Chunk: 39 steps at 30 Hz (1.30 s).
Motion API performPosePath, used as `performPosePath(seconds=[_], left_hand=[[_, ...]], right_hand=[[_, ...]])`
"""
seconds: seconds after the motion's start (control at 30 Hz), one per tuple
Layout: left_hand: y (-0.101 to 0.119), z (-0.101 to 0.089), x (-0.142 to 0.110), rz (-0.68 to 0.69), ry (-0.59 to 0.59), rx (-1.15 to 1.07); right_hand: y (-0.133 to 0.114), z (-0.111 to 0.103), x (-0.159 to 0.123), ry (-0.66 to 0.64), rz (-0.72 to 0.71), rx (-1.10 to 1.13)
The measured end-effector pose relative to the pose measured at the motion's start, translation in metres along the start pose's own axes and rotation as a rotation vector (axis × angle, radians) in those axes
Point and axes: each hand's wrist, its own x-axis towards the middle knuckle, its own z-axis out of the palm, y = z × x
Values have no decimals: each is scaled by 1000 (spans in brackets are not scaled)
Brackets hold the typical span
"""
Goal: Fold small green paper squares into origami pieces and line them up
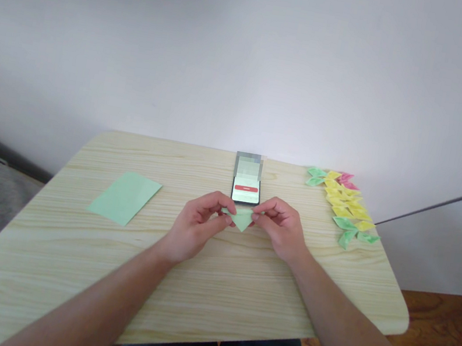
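Between my two hands is a small piece of light green folded paper (242, 220), with a point facing down toward me. My left hand (200, 224) pinches its left corner between thumb and fingers. The right corner sits in the pinch of my right hand (281, 229). Just beyond the paper lies a phone (246, 193) with a lit screen and a red bar on it; its upper part is blurred out. My fingers partly cover the folded paper's corners.
Green paper (126, 198) lies flat at the left of the wooden table (219, 295). Several folded paper pieces, yellow (344, 201), green (347, 234) and pink (348, 181), lie in a row near the right edge. A white wall (248, 69) rises behind the table.
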Motion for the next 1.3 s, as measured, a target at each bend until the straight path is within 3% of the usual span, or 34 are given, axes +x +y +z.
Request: performPosePath(seconds=[0.17, 0.47, 0.87, 1.3], left_hand=[[-5, 3, 1, 23, 50, 82], [-3, 4, 5, -116, 84, 104], [-1, 6, 0, -31, 41, 187], [0, 7, 2, 4, 38, 334]], right_hand=[[4, -1, -3, 34, -67, -112], [4, -1, -5, 50, -132, -215], [5, -1, -4, 45, -55, -304], [-3, 1, -7, 31, -145, -448]])
